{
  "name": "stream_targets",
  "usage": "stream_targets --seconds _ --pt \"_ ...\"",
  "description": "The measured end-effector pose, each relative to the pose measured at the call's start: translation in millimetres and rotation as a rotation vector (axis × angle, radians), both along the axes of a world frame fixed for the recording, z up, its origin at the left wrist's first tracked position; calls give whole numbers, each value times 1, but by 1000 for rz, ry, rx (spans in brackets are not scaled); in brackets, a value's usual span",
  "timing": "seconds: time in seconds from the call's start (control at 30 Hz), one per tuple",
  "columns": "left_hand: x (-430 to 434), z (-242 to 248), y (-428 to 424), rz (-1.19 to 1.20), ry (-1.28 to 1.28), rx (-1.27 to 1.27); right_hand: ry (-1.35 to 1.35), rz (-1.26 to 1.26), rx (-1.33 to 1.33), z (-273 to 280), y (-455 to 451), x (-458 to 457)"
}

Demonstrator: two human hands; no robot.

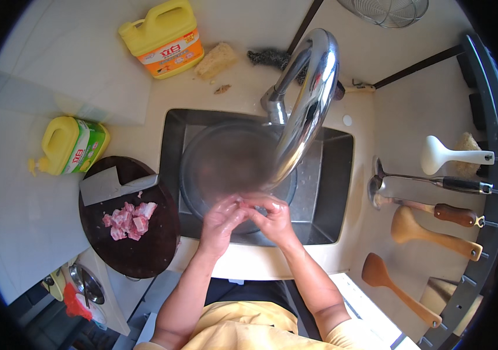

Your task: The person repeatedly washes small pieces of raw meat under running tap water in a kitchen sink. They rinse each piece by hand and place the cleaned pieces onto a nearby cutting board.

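My left hand (225, 218) and my right hand (270, 214) meet over the near part of a sink (336, 188), wet, fingertips together. Whether something small is between the fingers I cannot tell. Below them a large round basin (185, 192) stands in the sink; its contents are blurred. The chrome faucet (314, 105) arches over the basin, its end close to my fingers. Left of the sink, pieces of raw, pinkish meat (130, 220) lie on a dark round cutting board (130, 262). A cleaver (104, 186) rests across the board's far part, its handle towards the sink.
Yellow detergent jugs stand at the back (170, 43) and left (76, 144). A sponge (217, 60) and a dark scrubber (270, 58) lie behind the sink. Ladles and wooden spatulas (432, 234) hang from a rack (481, 245) on the right. A strainer (389, 11) is at the top.
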State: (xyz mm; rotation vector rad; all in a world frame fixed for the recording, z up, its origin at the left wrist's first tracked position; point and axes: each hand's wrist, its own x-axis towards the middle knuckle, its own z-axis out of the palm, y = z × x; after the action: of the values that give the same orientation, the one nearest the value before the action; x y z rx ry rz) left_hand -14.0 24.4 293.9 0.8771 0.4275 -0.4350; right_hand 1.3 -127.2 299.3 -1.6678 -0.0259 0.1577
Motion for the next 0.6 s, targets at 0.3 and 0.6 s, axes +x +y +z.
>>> stream_targets --seconds 0.3,0.6 --pt "-6 6 0 107 -24 -138 -38 -79 185 -2 11 -12" --pt "-8 3 6 44 -152 49 -107 -12 -34 11 6 -6"
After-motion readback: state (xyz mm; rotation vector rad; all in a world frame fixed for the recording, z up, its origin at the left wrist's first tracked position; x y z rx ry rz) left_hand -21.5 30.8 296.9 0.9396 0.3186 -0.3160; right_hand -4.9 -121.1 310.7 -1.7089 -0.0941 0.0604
